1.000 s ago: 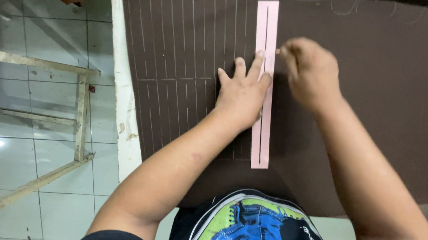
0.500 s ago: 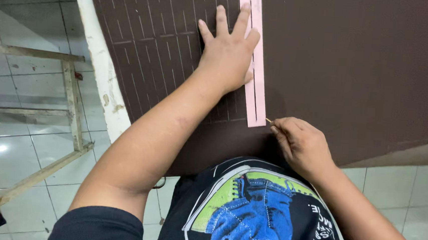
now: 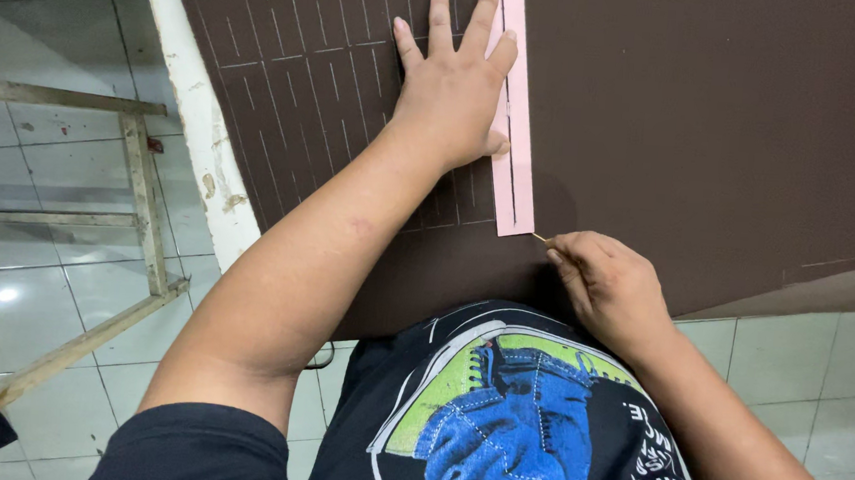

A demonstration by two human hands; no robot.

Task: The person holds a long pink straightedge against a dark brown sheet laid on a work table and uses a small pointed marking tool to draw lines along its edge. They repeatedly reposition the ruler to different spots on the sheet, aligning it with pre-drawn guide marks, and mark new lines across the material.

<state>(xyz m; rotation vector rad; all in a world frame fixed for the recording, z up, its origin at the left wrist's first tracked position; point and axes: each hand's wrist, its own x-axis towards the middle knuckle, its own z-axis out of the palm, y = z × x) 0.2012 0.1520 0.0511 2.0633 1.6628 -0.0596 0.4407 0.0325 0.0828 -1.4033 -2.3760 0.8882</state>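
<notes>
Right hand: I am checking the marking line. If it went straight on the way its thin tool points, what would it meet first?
Probably the near end of the pink strip on the brown sheet; the right hand has its tool tip just beside it.

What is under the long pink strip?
The long pink slotted strip lies flat on a dark brown sheet marked with pale lines. The left hand presses on it. Whatever lines lie directly beneath the strip are covered.
</notes>
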